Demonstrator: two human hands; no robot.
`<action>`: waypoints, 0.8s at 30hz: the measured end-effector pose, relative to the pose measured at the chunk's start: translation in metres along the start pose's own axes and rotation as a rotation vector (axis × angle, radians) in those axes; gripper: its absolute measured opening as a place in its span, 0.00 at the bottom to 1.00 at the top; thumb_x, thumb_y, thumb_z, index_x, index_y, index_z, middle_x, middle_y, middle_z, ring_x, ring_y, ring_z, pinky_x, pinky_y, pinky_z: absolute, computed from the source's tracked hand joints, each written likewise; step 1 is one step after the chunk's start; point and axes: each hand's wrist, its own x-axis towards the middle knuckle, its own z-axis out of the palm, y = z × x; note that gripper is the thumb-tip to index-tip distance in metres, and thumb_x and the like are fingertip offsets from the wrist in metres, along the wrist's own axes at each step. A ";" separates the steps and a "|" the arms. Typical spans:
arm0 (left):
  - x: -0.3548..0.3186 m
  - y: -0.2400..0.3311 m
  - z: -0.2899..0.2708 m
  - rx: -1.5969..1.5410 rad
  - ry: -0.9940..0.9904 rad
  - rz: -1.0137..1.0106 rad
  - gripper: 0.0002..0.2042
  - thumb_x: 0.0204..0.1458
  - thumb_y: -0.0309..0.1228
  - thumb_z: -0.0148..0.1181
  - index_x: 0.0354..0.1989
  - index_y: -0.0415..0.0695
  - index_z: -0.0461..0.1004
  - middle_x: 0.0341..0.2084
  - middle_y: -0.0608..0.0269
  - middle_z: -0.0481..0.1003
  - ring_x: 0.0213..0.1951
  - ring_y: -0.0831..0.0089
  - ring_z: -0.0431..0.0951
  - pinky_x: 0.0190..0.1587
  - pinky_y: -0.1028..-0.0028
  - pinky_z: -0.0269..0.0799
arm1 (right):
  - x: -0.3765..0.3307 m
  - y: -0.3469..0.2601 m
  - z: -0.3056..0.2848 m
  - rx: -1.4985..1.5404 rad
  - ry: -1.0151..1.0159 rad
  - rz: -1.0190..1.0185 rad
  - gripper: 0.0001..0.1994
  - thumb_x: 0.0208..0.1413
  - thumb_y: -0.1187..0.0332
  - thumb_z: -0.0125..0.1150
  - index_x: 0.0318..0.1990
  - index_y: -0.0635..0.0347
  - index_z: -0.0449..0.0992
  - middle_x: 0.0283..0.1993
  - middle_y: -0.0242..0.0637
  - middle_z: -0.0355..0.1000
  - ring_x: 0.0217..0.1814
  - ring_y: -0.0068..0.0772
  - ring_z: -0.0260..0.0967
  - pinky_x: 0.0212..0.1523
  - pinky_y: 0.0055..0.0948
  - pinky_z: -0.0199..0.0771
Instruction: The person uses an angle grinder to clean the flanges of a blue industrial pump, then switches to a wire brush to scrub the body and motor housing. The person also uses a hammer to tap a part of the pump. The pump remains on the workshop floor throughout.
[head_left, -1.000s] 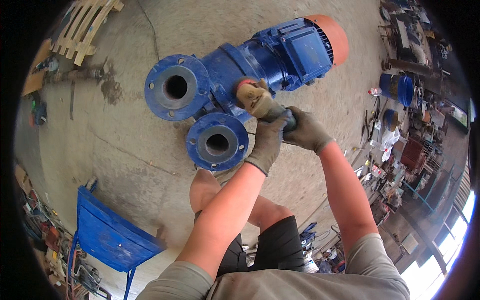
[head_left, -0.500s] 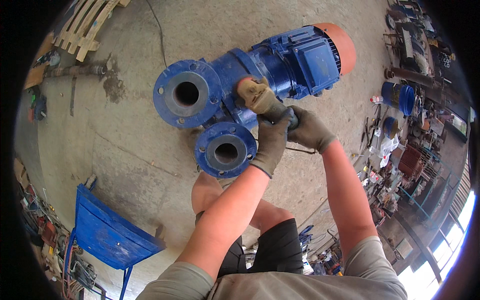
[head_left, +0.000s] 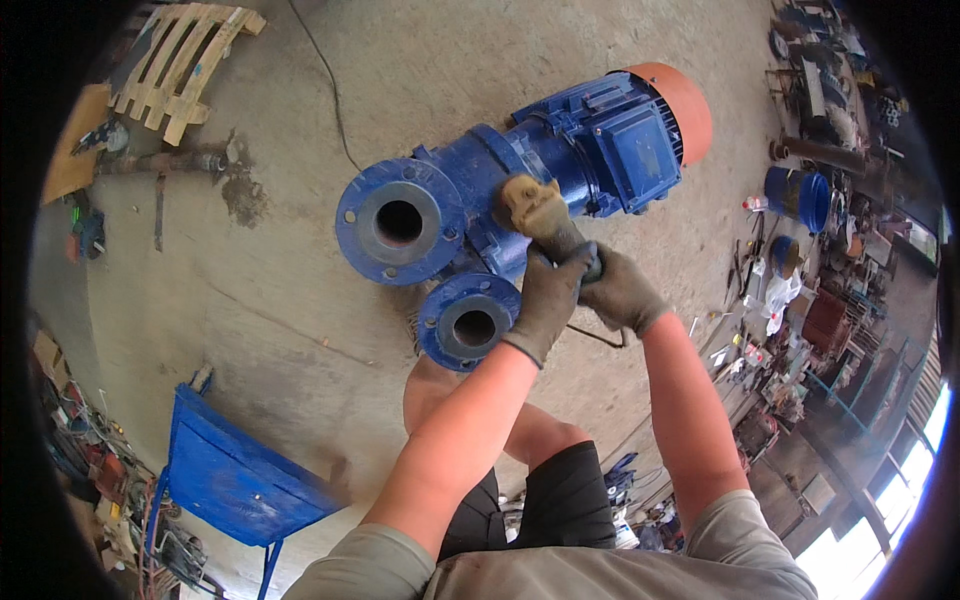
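Observation:
A dusty angle grinder [head_left: 553, 222] is gripped in both gloved hands over a blue pump [head_left: 490, 160] on the concrete floor. My left hand [head_left: 549, 303] wraps round the grinder's body from the near left side. My right hand [head_left: 624, 289] is closed round its rear end. The grinder's head lies over the pump casing, between the flanges and the motor. Its disc shows only as a dark blurred edge, and I cannot tell whether it touches the casing. Two round flanges with dark bores, a larger one [head_left: 365, 221] and a smaller one [head_left: 437, 322], face me.
The pump's blue motor [head_left: 632, 150] ends in an orange cover [head_left: 679, 108]. A dark cable [head_left: 335, 95] runs across the floor behind the pump. A blue metal stand [head_left: 245, 475] is at lower left, a wooden pallet [head_left: 182, 72] at upper left. Tools, scrap and a blue drum [head_left: 797, 198] line the right.
The view has shifted, so the pump and stand appear lower and farther right. Both hands keep hold of the grinder. A reddish edge beside its head no longer shows.

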 end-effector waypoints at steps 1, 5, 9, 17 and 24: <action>-0.010 0.000 -0.003 0.021 -0.014 -0.040 0.34 0.55 0.34 0.73 0.64 0.32 0.61 0.57 0.51 0.73 0.58 0.63 0.75 0.62 0.66 0.72 | -0.012 0.008 0.005 -0.030 0.019 0.002 0.29 0.45 0.60 0.77 0.54 0.64 0.78 0.45 0.47 0.82 0.47 0.37 0.79 0.52 0.38 0.79; -0.052 0.005 -0.019 0.199 -0.152 -0.142 0.34 0.55 0.36 0.74 0.64 0.33 0.63 0.56 0.52 0.74 0.58 0.64 0.75 0.61 0.67 0.72 | -0.059 0.033 0.048 0.073 0.100 0.125 0.31 0.47 0.54 0.74 0.55 0.65 0.76 0.49 0.58 0.80 0.55 0.59 0.79 0.54 0.46 0.77; -0.098 0.012 -0.010 0.360 -0.394 -0.177 0.36 0.53 0.35 0.74 0.66 0.37 0.61 0.55 0.51 0.74 0.56 0.63 0.76 0.61 0.64 0.72 | -0.127 0.049 0.091 0.482 0.371 0.088 0.27 0.51 0.60 0.71 0.56 0.64 0.74 0.47 0.48 0.81 0.47 0.43 0.80 0.50 0.39 0.79; -0.198 0.046 -0.027 0.728 -0.738 -0.314 0.33 0.69 0.56 0.50 0.71 0.41 0.63 0.64 0.41 0.69 0.62 0.53 0.75 0.63 0.59 0.70 | -0.221 0.047 0.137 1.341 0.634 0.200 0.23 0.56 0.70 0.64 0.59 0.65 0.71 0.47 0.39 0.77 0.43 0.35 0.78 0.46 0.36 0.82; -0.168 0.196 -0.197 1.694 -1.250 -0.308 0.27 0.60 0.57 0.61 0.56 0.48 0.76 0.37 0.50 0.83 0.41 0.50 0.85 0.48 0.54 0.77 | -0.229 -0.052 0.176 1.810 0.877 0.306 0.14 0.58 0.71 0.63 0.50 0.63 0.73 0.35 0.39 0.75 0.32 0.36 0.77 0.34 0.35 0.82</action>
